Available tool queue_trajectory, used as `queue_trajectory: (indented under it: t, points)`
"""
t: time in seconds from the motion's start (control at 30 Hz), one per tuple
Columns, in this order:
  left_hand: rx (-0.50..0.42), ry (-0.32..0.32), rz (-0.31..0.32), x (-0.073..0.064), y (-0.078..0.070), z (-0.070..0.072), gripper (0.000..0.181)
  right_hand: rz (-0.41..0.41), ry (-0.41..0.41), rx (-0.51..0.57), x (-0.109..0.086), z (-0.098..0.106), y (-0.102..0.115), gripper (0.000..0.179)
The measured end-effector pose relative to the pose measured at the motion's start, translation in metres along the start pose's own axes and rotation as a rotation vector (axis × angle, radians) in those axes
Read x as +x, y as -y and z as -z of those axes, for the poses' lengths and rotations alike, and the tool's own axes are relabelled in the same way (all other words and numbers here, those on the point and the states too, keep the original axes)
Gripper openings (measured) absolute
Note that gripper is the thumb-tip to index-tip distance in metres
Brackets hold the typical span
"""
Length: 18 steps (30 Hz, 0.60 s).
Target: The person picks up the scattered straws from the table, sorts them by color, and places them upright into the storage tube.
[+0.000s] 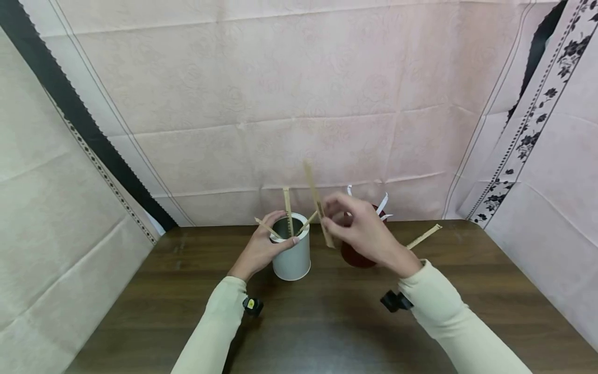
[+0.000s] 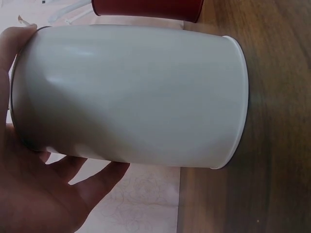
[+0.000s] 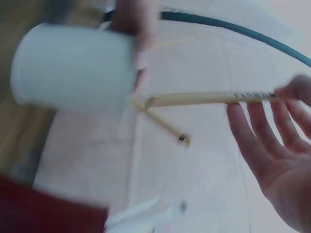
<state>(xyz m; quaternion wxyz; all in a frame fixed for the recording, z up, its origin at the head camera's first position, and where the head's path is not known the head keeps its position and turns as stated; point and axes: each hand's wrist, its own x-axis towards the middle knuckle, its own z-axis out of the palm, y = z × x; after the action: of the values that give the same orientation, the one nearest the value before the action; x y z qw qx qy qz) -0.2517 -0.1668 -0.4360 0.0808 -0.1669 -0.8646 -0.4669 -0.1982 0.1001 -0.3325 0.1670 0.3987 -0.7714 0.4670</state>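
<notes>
My left hand [image 1: 262, 248] grips a white can [image 1: 292, 262] near its rim, thumb on the near side and fingers round the far side. The can stands upright on the table. Several tan sticks [image 1: 287, 200] poke out of its mouth. To the right of the can, my right hand [image 1: 358, 224] pinches another long tan stick [image 3: 204, 99] between thumb and fingers. Dark print marks this stick by the thumb. In the head view it is held steeply, slightly blurred, its lower end beside the can's rim.
Behind my right hand stands a dark red can [image 1: 358, 258], partly hidden, with white slender pieces [image 1: 382, 203] sticking out. A further tan stick [image 1: 424, 236] shows past my right wrist at the table's back edge. Pale patterned cloth [image 1: 299, 104] hangs behind the brown table [image 1: 317, 322].
</notes>
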Motion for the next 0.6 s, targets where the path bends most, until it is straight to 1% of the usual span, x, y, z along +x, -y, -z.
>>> queue_trajectory:
  t: [0.07, 0.13, 0.2, 0.27, 0.4, 0.5, 0.6]
  points:
    - [-0.006, -0.004, 0.006, 0.000, 0.000, -0.001, 0.079, -0.012, -0.064, 0.049, 0.017, -0.007, 0.004, 0.019]
    - [-0.009, -0.005, 0.014, 0.000, -0.001, -0.002, 0.079, -0.013, -0.100, 0.063, 0.032, -0.017, 0.002, 0.019]
    - [-0.010, -0.004, 0.021, 0.000, -0.001, -0.003, 0.079, -0.020, -0.113, 0.036, 0.042, -0.031, -0.005, 0.017]
    - [-0.014, 0.005, 0.022, 0.000, -0.002, -0.004, 0.081, -0.038, -0.104, -0.008, 0.048, -0.044, -0.015, 0.014]
    - [-0.026, 0.017, 0.019, 0.000, -0.002, -0.003, 0.080, -0.123, -0.031, -0.123, 0.051, -0.069, -0.031, 0.012]
    - [-0.047, 0.023, 0.008, 0.000, -0.001, 0.000, 0.078, -0.196, 0.064, -0.204, 0.053, -0.084, -0.035, 0.014]
    - [-0.058, 0.023, 0.000, 0.000, -0.001, 0.000, 0.075, -0.272, 0.153, -0.287, 0.056, -0.094, -0.037, 0.015]
